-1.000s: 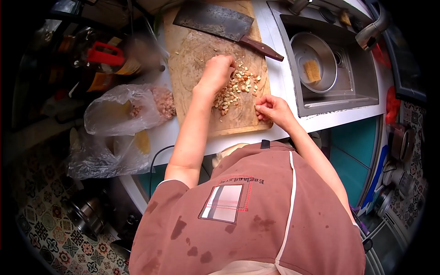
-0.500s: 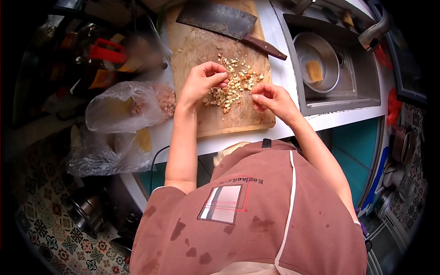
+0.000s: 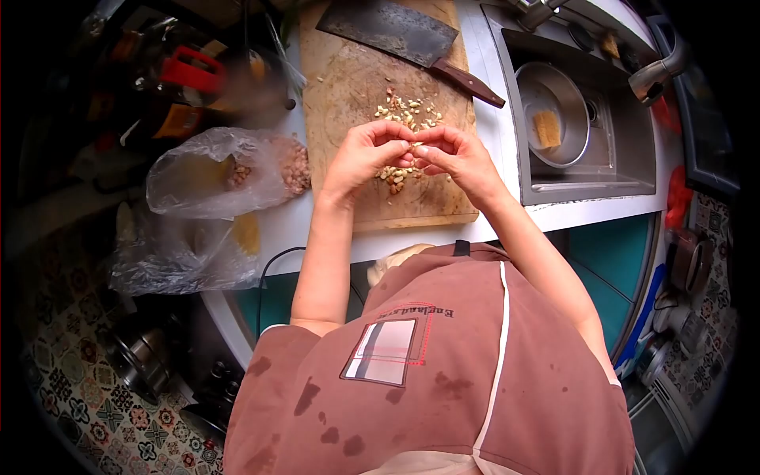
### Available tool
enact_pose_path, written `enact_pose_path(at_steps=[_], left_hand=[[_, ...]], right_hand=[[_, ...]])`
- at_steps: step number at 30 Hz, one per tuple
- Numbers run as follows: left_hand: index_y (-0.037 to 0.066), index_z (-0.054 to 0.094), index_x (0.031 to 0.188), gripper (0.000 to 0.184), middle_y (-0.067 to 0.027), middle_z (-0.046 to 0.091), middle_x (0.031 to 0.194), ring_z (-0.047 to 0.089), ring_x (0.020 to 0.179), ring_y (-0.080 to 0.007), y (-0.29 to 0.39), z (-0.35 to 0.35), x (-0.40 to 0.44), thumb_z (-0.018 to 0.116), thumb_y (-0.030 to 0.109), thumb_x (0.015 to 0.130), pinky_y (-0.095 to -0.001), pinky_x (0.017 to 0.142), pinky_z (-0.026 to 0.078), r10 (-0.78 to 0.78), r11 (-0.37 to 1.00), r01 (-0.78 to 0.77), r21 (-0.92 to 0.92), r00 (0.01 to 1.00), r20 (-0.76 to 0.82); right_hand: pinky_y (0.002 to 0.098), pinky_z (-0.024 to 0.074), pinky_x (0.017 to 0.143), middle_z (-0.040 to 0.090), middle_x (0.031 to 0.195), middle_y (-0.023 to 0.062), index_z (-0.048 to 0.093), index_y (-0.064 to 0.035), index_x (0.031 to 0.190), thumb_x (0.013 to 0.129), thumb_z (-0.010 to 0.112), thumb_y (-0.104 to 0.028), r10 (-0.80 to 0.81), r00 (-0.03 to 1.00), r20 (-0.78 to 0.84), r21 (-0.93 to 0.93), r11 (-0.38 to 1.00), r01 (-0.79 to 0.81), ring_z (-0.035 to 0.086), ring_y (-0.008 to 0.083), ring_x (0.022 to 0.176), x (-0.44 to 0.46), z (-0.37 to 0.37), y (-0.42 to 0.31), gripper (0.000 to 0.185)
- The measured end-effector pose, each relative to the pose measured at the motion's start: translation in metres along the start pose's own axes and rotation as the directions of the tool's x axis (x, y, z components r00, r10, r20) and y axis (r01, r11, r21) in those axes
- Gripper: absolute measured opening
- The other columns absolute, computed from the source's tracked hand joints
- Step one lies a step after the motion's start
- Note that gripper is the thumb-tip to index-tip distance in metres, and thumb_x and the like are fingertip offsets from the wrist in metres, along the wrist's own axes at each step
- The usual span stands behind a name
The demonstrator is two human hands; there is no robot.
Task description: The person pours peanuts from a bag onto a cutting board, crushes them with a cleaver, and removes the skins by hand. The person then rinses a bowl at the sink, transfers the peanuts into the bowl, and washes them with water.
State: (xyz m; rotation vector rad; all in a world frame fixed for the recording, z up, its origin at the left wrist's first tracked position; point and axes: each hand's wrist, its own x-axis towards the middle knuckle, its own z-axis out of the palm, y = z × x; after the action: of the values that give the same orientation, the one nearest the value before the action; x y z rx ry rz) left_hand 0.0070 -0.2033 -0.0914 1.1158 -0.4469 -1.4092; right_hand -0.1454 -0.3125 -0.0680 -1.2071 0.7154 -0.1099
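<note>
My left hand (image 3: pixel 360 162) and my right hand (image 3: pixel 467 165) meet fingertip to fingertip above the wooden cutting board (image 3: pixel 336 103). Both are closed in a pinch around a small pale peanut (image 3: pixel 414 146), mostly covered by the fingers. Under and around them lies a loose pile of peanuts (image 3: pixel 396 172), some pale and skinless, others with reddish-brown skin; my hands hide part of it. Across the board's far end rests a cleaver (image 3: pixel 388 32), its brown wooden handle pointing right over the board's edge.
Left of the board, a clear plastic bag (image 3: pixel 198 178) holds pink-skinned peanuts (image 3: pixel 293 165); another plastic bag (image 3: pixel 186 257) hangs at the counter edge. To the right, a sink (image 3: pixel 625 150) contains a metal bowl (image 3: pixel 566 150) with a yellow sponge (image 3: pixel 546 128). Bottles stand at the far left.
My hands were apart on either side of the peanut pile. Now they have come together over it, with their fingertips meeting around a peanut. The view has shifted slightly.
</note>
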Motion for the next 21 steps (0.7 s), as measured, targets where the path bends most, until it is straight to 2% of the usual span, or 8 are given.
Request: enact_pose_path(at_steps=[5,8,11,15,17,18,19,21], left_hand=[[0.000,0.057,0.099,0.018,-0.0058,0.062,0.086,0.062,0.074,-0.0108,-0.015,0.004,-0.005,0.062,0.006,0.083,-0.0208,0.066,0.052,-0.012,1.000,0.012,0.010,1.000,-0.012],[0.000,0.057,0.095,0.015,-0.0051,0.062,0.086,0.061,0.073,-0.0098,-0.015,0.010,-0.007,0.063,0.006,0.082,-0.0206,0.066,0.052,-0.033,0.999,0.032,-0.030,0.999,-0.026],[0.001,0.057,0.093,0.014,-0.0048,0.062,0.087,0.061,0.072,-0.0093,-0.015,0.015,-0.008,0.064,0.006,0.082,-0.0202,0.064,0.052,-0.040,0.998,0.039,-0.055,0.999,-0.024],[0.000,0.057,0.097,0.019,-0.0039,0.062,0.084,0.060,0.069,-0.0086,-0.027,0.006,-0.004,0.064,0.008,0.082,-0.0199,0.063,0.052,-0.025,0.990,0.023,-0.140,1.000,-0.010],[0.000,0.058,0.096,0.018,-0.0048,0.062,0.080,0.060,0.067,-0.0093,-0.027,0.001,0.003,0.065,0.009,0.082,-0.0207,0.060,0.051,0.041,0.998,-0.046,-0.045,0.993,-0.106],[0.000,0.059,0.095,0.017,-0.0052,0.063,0.078,0.060,0.066,-0.0097,-0.027,-0.001,0.008,0.065,0.009,0.082,-0.0211,0.058,0.050,0.076,0.997,-0.076,0.004,0.985,-0.153],[0.000,0.060,0.093,0.016,-0.0051,0.063,0.077,0.060,0.065,-0.0096,-0.026,-0.004,0.015,0.065,0.009,0.081,-0.0224,0.058,0.050,0.126,0.979,-0.088,0.185,0.970,-0.207],[0.001,0.062,0.089,0.013,-0.0049,0.064,0.074,0.060,0.063,-0.0094,-0.022,-0.005,0.026,0.066,0.009,0.079,-0.0249,0.057,0.049,0.250,0.849,-0.070,0.524,0.926,-0.282]], right_hand=[[0.0209,0.0482,0.065,0.063,0.083,0.0016,0.061,-0.0024,0.096,0.083,0.064,-0.013,0.086,0.996,-0.027,-0.028,0.996,-0.087,0.059,0.0082,0.071,-0.002,-0.007,0.013,0.017],[0.0226,0.0495,0.060,0.064,0.075,0.0044,0.062,-0.0010,0.087,0.081,0.065,-0.012,-0.132,0.986,-0.097,-0.321,0.942,0.095,0.061,0.0092,0.067,-0.004,-0.002,0.015,0.013],[0.0227,0.0490,0.058,0.064,0.073,0.0055,0.063,-0.0005,0.085,0.080,0.065,-0.011,-0.259,0.958,-0.121,-0.582,0.801,0.143,0.061,0.0083,0.065,-0.007,0.001,0.009,0.012],[0.0222,0.0488,0.063,0.064,0.079,0.0041,0.061,-0.0009,0.096,0.082,0.063,-0.010,-0.128,0.990,-0.054,-0.290,0.951,0.107,0.061,0.0093,0.071,-0.006,-0.004,0.012,0.016],[0.0217,0.0481,0.069,0.063,0.086,0.0030,0.059,-0.0018,0.104,0.084,0.062,-0.010,-0.043,0.999,-0.009,-0.096,0.994,0.042,0.060,0.0092,0.078,-0.009,-0.007,0.005,0.023],[0.0223,0.0475,0.072,0.062,0.089,0.0028,0.057,-0.0023,0.110,0.085,0.060,-0.010,-0.009,1.000,-0.016,-0.128,0.992,0.007,0.059,0.0091,0.080,-0.009,-0.011,0.006,0.026],[0.0220,0.0477,0.069,0.062,0.086,0.0028,0.058,-0.0015,0.107,0.084,0.059,-0.008,-0.019,0.998,-0.054,-0.127,0.992,0.012,0.059,0.0089,0.077,-0.009,-0.015,0.011,0.023],[0.0214,0.0482,0.065,0.062,0.080,0.0028,0.061,0.0001,0.101,0.083,0.057,-0.005,-0.042,0.991,-0.128,-0.128,0.991,0.025,0.059,0.0086,0.069,-0.008,-0.020,0.023,0.018]])
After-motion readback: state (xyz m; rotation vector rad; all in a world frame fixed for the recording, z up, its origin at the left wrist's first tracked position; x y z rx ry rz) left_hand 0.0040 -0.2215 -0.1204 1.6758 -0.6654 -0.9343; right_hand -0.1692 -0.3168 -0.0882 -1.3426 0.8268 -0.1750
